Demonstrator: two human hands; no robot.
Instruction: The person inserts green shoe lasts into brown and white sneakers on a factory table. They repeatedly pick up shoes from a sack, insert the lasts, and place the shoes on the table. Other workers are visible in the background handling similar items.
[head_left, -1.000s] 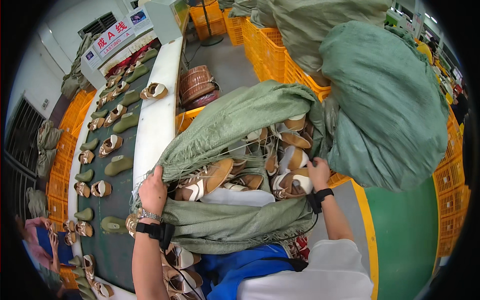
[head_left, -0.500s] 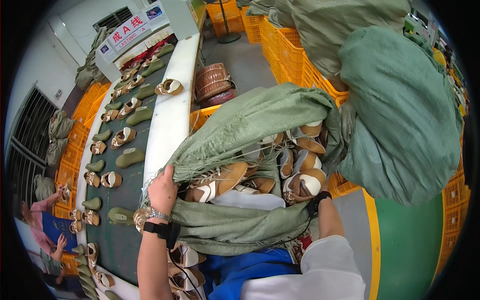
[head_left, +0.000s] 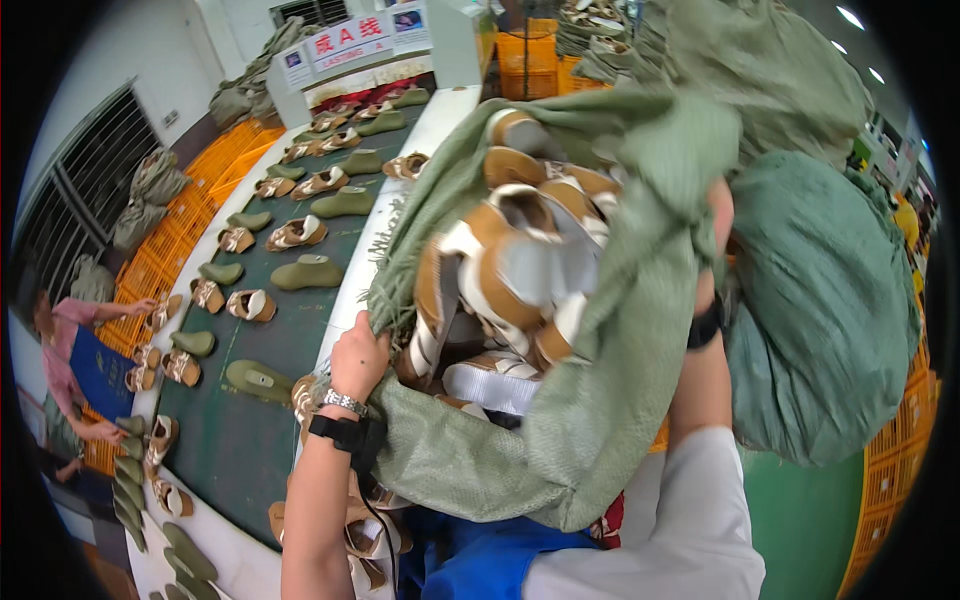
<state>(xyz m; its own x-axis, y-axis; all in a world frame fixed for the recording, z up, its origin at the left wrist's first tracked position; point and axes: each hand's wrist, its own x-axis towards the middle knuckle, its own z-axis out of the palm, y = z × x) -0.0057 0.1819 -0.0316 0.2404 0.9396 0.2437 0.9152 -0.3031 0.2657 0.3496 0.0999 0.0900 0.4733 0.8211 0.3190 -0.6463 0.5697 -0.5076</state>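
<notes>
A green woven sack (head_left: 640, 330) gapes in front of me, packed with brown-and-white sneakers (head_left: 500, 260) that lie jumbled at different angles. My left hand (head_left: 360, 355) is closed on the frayed left rim of the sack. At the sack's raised right side, my right hand (head_left: 722, 220) is closed on the cloth; it is smeared by motion and its fingers are partly hidden. More sneakers (head_left: 365, 530) lie below my left forearm, partly covered by the sack and my arm.
To the left runs a dark green conveyor (head_left: 270, 420) with rows of sneakers and green shoe lasts (head_left: 305, 272). A person in pink (head_left: 80, 340) works across it. A full, bulging green sack (head_left: 820, 310) stands at right, near orange crates (head_left: 895, 480).
My right hand has come up from beside the sneakers to the sack's right side. The sack's mouth has widened and lifted, baring more sneakers. The view has shifted. My left hand keeps its hold.
</notes>
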